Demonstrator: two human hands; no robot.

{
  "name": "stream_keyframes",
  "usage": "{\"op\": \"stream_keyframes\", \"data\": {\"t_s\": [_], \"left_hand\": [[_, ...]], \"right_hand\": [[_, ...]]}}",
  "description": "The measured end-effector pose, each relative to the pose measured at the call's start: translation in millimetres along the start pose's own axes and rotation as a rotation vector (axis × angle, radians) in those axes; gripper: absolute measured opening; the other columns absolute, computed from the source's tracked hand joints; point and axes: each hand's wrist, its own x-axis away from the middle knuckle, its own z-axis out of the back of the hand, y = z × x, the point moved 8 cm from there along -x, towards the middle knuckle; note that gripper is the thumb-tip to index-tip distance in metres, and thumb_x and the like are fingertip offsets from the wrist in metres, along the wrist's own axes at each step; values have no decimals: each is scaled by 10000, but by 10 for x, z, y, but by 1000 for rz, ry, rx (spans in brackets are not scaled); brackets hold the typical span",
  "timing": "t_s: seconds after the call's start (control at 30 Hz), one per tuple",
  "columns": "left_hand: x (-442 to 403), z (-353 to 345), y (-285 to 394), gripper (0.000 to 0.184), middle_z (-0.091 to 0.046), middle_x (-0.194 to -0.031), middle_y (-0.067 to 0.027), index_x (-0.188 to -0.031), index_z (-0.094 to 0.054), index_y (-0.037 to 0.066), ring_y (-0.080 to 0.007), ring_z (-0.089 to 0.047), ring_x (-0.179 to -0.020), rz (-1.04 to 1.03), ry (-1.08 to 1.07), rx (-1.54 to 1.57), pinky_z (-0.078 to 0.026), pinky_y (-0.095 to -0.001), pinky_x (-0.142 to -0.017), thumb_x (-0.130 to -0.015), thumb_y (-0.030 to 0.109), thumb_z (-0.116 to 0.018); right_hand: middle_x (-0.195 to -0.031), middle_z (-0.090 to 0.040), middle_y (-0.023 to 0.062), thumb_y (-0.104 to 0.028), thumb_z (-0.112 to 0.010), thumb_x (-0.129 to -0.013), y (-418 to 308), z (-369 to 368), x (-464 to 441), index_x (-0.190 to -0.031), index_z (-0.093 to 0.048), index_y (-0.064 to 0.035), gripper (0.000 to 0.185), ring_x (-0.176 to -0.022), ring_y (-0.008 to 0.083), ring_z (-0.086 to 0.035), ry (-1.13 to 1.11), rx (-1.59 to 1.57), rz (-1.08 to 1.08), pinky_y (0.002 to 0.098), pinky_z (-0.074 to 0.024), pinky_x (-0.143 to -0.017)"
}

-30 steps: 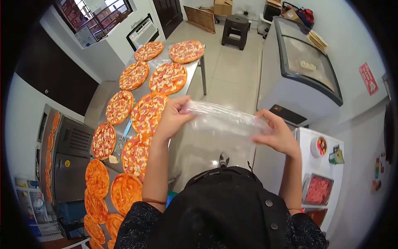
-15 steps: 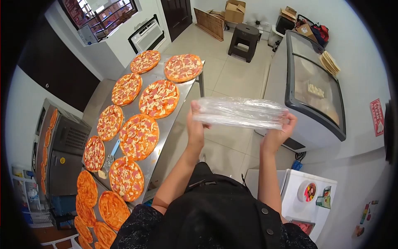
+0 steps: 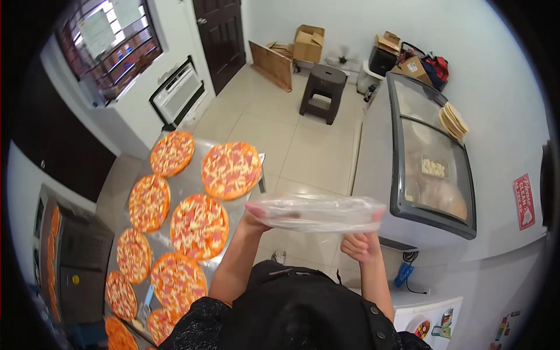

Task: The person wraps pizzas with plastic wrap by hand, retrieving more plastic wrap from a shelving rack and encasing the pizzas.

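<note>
A bunched, clear plastic bag (image 3: 318,214) is stretched sideways in front of my body, slightly blurred. My left hand (image 3: 256,220) grips its left end, with part of the hand showing through the film. At the other end, my right hand (image 3: 363,245) has its fingers curled below the bag, and its thumb shows pink through the plastic. To the left of my left hand, a steel table (image 3: 195,156) carries several pizzas topped with ham and cheese, such as the near one (image 3: 199,226). Among them lies a blue-handled spatula (image 3: 148,297).
A glass-topped chest freezer (image 3: 373,169) stands to the right, with a stack of flat rounds (image 3: 453,121) on it. A dark stool (image 3: 324,93) and a cardboard box (image 3: 308,44) are at the back. A white surface (image 3: 402,321) is at the lower right.
My view has tilted upward, so the table and freezer sit lower in it. The bag looks pulled flatter and narrower, and my right hand's fingers have curled under it.
</note>
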Motion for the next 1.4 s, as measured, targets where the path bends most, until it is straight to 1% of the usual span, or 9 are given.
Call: {"op": "stream_keyframes", "data": {"t_s": [0.1, 0.2, 0.3, 0.4, 0.7, 0.83, 1.03, 1.23, 1.4], "left_hand": [[-323, 563, -180, 567, -634, -989, -160, -1036, -602, 13, -255, -610, -841, -18, 177, -31, -494, -397, -780, -791, 524, -585], [-1054, 141, -84, 888, -511, -1251, -130, -1233, -508, 78, -308, -449, -1167, -107, -141, 612, -276, -515, -1010, -669, 763, -476], [-1682, -51, 166, 876, -309, -1457, -36, -1380, -374, 196, -274, -271, -1340, -216, -267, 797, -179, -533, -1083, -731, 784, -381], [-2309, -121, 505, 699, -144, -1516, 9, -1438, -209, 303, -229, -177, -1380, -276, -327, 895, -149, -521, -1098, -853, 663, -339], [-3882, 436, 1506, 628, -22, -1531, 3, -1453, 17, 322, -245, -78, -1401, -998, 53, 161, -139, -490, -1110, -939, 474, -310], [-4093, 634, 1804, 711, -3, -1530, -42, -1458, 64, 181, -236, -72, -1401, -1263, 461, -519, -149, -504, -1102, -935, 415, -357], [-4221, 1082, 2139, 677, 8, -1527, -44, -1456, 56, 185, -266, -58, -1399, -1382, 664, -583, -48, -495, -1111, -949, 385, -345], [-4405, 1759, 2513, 751, 97, -1512, -113, -1440, 109, 105, -319, 0, -1395, -1408, 755, -1194, -34, -461, -1111, -940, 305, -414], [-3946, 2643, 2873, 798, 149, -1497, -174, -1427, 140, 46, -347, 45, -1391, -1255, 1016, -1371, -30, -437, -1111, -929, 224, -458]], "right_hand": [[-429, -350, -36, -845, -254, -715, -403, -274, -170, -546, -413, -120, 762, -352, 77, -348, -249, 52, 198, 200, -269, -367], [-594, -514, 3, -788, -358, -750, -776, -313, -379, -667, -507, -123, 686, -562, 126, -517, -269, -18, 362, 265, -442, -574], [-920, -581, -17, -689, -464, -786, -1440, 6, -505, -874, -597, -174, 539, -879, 162, -528, 175, 49, 687, 387, -409, -867], [-1371, -427, -37, -520, -490, -865, -2132, -316, -700, -1266, -514, -250, 483, -1288, 193, -334, -286, 297, 875, 484, -171, -1096], [-1503, -76, -179, -479, -456, -903, -4012, -1004, -1785, -1443, -104, -344, 658, -1365, 81, -195, -778, -26, 662, 520, -185, -1098], [-1526, 6, -60, -422, -487, -906, -4537, -1119, -2183, -1454, -54, -309, 708, -1387, 202, -156, -703, 257, 824, 531, -219, -1089], [-1459, -245, 138, -298, -489, -919, -5187, -81, -3045, -1429, -200, -67, 630, -1357, 262, -224, 185, 1035, 1119, 437, -208, -1093], [-1331, -425, 132, -216, -469, -939, -5147, -266, -4461, -1371, -351, -19, 490, -1213, 239, -419, 59, 2181, 1192, 344, -277, -1042], [-1237, -480, 176, -237, -512, -909, -5051, -99, -5931, -1354, -336, 14, 540, -1071, 249, -525, -57, 1321, 757, 371, -457, -904]]}}
